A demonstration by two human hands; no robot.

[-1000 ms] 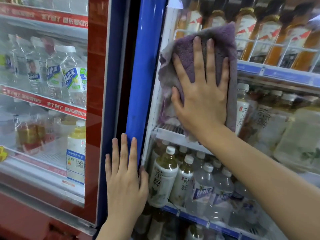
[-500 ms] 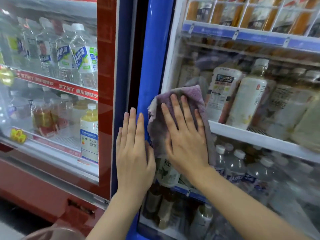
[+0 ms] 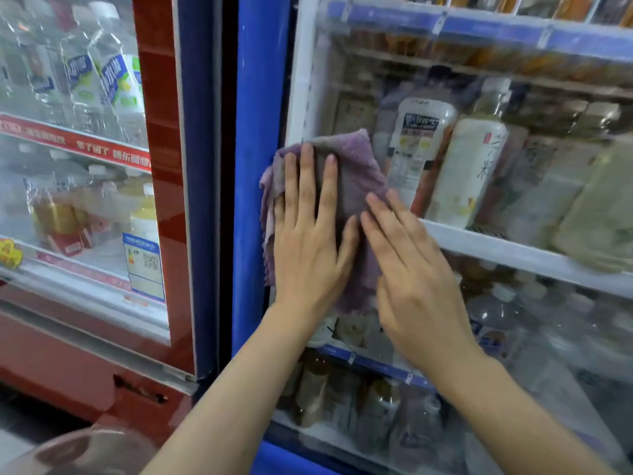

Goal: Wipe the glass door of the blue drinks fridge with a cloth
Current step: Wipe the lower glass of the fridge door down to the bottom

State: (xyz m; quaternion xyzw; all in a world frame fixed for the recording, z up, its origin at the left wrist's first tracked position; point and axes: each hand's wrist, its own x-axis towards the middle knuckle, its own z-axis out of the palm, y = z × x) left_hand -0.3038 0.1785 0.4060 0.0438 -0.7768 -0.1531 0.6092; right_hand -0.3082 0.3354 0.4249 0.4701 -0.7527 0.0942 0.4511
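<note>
A purple cloth (image 3: 356,176) lies flat against the glass door (image 3: 513,186) of the blue drinks fridge, close to the door's blue left frame (image 3: 255,132). My left hand (image 3: 310,241) presses on the cloth's left half with straight, spread fingers. My right hand (image 3: 414,286) lies beside it with straight fingers on the cloth's right lower part. Both forearms reach up from the bottom of the view. Behind the glass stand bottles on white shelves.
A red fridge (image 3: 161,166) with its own glass door stands directly to the left, filled with water bottles. Its red base reaches down to the floor. A pinkish rounded thing (image 3: 92,450) shows at the bottom left.
My left hand has moved from the blue frame onto the cloth. The cloth came down and left earlier, and my right hand has slid toward its right lower edge.
</note>
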